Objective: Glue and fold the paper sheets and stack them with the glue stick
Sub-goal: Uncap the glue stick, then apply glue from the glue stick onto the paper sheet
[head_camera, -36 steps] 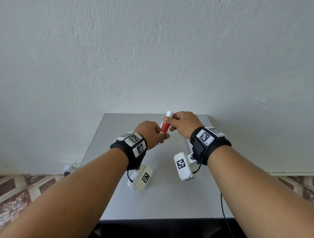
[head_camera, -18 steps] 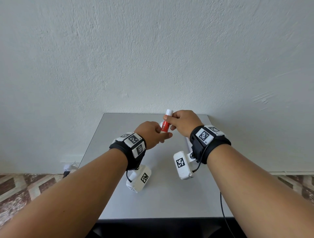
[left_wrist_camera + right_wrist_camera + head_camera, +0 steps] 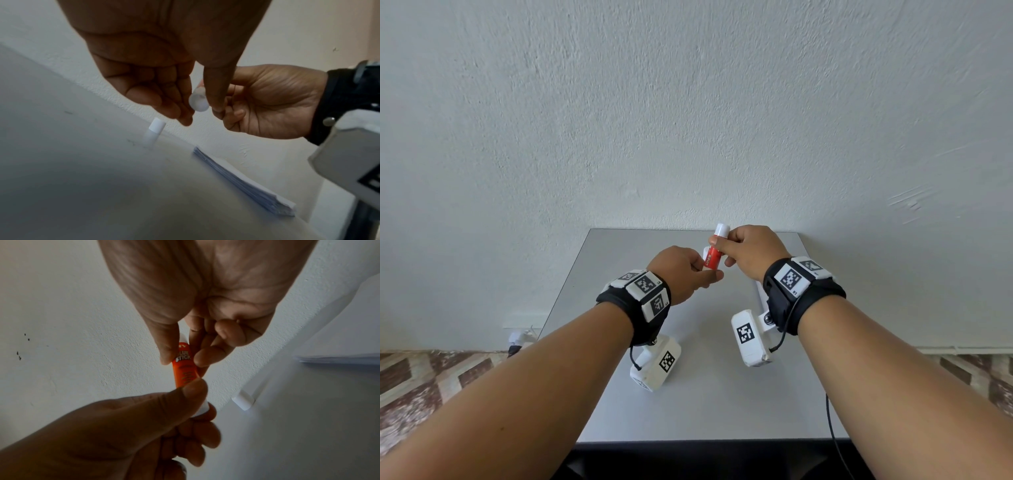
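Above the middle of the desk, nearest the person, the left hand sits lower and closer, its thumb and curled fingers pinching the white bottom end of the glue stick. Just beyond it and a little higher, the right hand pinches the red barrel between thumb and fingers, so both hands grip the same stick. Its long axis runs nearly upright, tilted slightly toward the right, with the white top end poking out above the right hand. The two grips therefore lie along one line, left below, right above, which suits twisting the base to raise the glue, judging by the hold. Farther back, near the far edge of the desk, a small white cap stands upright by itself, likely the stick's own. Toward the far right corner a stack of paper sheets lies flat, well apart from both hands, closer to the right hand's side.
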